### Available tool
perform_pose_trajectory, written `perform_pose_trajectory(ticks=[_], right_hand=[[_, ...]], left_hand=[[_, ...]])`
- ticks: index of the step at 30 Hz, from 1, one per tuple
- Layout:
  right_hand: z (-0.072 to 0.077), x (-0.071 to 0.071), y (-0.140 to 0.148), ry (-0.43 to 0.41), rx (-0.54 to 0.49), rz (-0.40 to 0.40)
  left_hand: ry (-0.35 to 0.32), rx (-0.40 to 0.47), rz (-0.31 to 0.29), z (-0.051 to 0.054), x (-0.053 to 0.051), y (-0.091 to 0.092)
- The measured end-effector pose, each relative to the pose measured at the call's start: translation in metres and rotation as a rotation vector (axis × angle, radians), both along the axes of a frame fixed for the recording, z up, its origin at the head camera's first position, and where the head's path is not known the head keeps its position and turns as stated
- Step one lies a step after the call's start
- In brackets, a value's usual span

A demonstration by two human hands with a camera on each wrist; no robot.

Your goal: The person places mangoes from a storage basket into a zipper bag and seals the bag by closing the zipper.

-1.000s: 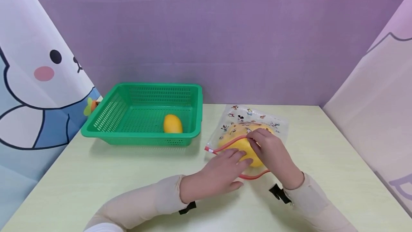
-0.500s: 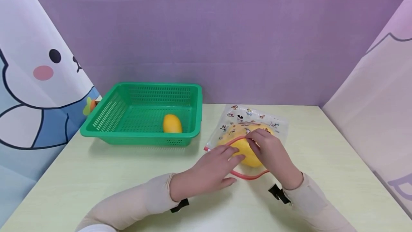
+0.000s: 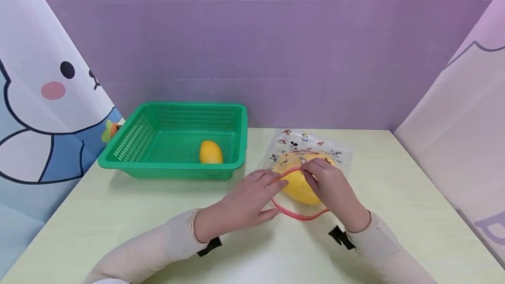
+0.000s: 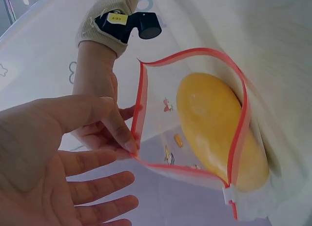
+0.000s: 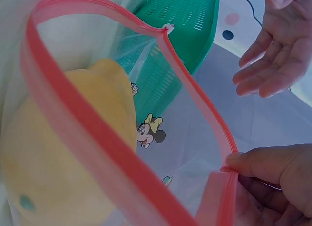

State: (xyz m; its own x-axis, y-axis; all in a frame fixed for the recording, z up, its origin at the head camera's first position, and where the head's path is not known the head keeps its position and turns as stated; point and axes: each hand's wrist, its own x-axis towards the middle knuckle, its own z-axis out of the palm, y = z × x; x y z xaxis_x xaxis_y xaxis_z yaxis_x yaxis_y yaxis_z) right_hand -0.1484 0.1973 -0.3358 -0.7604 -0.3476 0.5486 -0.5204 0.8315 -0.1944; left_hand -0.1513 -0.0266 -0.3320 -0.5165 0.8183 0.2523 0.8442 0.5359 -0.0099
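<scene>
A clear bag [image 3: 342, 151] printed with small cartoon figures lies on the table, its red-edged mouth [image 4: 202, 51] spread wide. Inside are yellow mangoes [image 3: 301, 187], large and smooth in the left wrist view [image 4: 209, 123]. The right hand [image 3: 335, 189] pinches the bag's red rim between thumb and fingers, also plain in the right wrist view [image 5: 273, 179]. With fingers extended and apart, the left hand [image 3: 240, 203] hovers by the left side of the mouth; both wrist views show it holding nothing, its palm facing the opening.
Left of the bag stands a green basket [image 3: 173, 172] with one yellow mango [image 3: 211, 152] near its right front corner. A small orange and green object [image 3: 109, 131] shows behind the basket's left side. A purple cloth [image 3: 252, 47] hangs behind the table.
The left hand has moved left, away from the mangoes and off the bag's middle. The right hand keeps its pinch on the rim, and the basket has not moved.
</scene>
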Motion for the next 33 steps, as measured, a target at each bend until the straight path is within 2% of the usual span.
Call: perform_pose_trajectory(ticks=[10,16,22,29,33], right_hand=[[0.0,0.001,0.001,-0.01,-0.002,0.0],[-0.001,0.0,0.001,-0.005,-0.006,0.013],[-0.001,-0.001,0.0,0.02,-0.005,0.032],[-0.001,-0.001,0.0,0.014,-0.002,0.026],[0.0,-0.001,0.0,0.009,0.0,0.022]], left_hand=[[-0.068,0.073,0.06,0.01,-0.011,-0.012],[-0.087,0.106,0.106,0.013,-0.018,-0.018],[-0.075,0.13,0.152,0.013,-0.024,-0.026],[-0.023,0.164,0.138,0.013,-0.032,-0.034],[-0.021,0.165,0.158,0.014,-0.036,-0.037]])
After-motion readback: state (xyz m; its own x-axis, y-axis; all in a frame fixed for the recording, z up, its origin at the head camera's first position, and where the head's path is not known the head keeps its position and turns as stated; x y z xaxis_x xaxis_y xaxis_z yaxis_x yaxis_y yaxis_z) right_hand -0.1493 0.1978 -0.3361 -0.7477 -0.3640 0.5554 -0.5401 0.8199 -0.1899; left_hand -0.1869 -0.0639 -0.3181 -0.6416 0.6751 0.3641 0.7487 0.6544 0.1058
